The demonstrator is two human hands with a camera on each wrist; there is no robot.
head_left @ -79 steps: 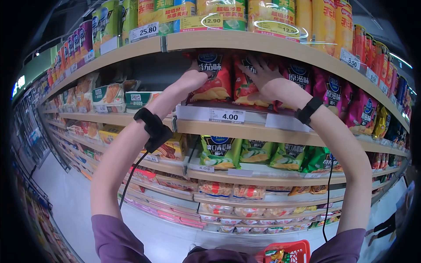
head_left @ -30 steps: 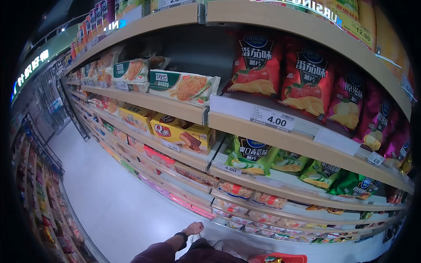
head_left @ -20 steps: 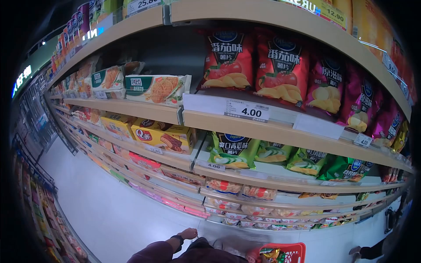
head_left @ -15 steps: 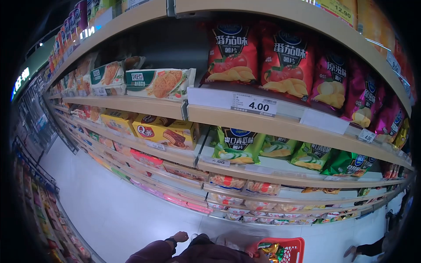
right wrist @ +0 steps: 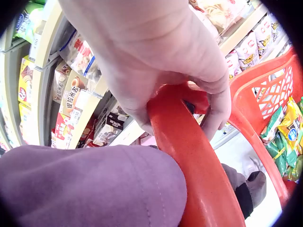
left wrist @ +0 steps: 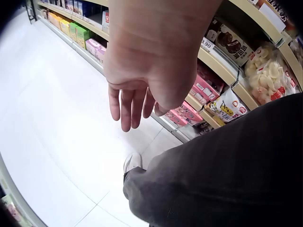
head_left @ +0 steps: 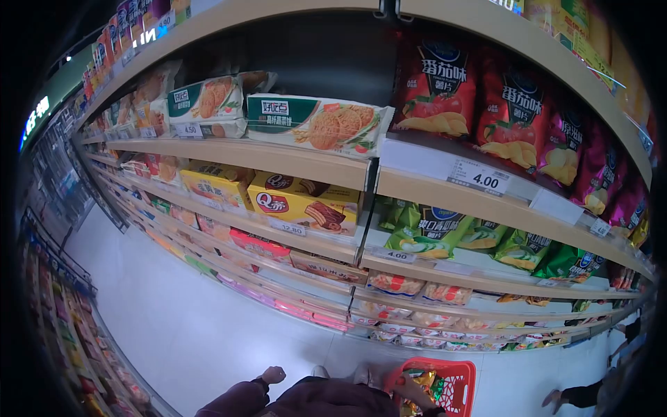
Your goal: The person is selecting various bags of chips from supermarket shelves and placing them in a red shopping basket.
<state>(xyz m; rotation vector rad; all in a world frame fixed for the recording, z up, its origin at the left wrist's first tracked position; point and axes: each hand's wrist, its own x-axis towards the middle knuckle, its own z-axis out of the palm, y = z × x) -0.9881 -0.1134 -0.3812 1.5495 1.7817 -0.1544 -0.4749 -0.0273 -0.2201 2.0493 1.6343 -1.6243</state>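
My left hand hangs low beside a dark trouser leg, its fingers loosely bent and holding nothing. It appears small in the head view, over the pale floor. In the right wrist view, my right hand grips the red handle of a shopping basket, fingers curled around it. Several snack bags, among them a yellow one, lie in the basket. At the top right of the head view, red tomato chip bags stand on a shelf, away from both hands.
Left of the chips are white-and-green biscuit packs. Yellow boxes and green chip bags fill the shelf below. Another shelf lines the aisle's left side. A person's hand shows at lower right.
Both hands have come down from the red chip bags; the left now hangs low, the right holds the basket handle. Lately the head view has swung left, shifting the shelves rightward.
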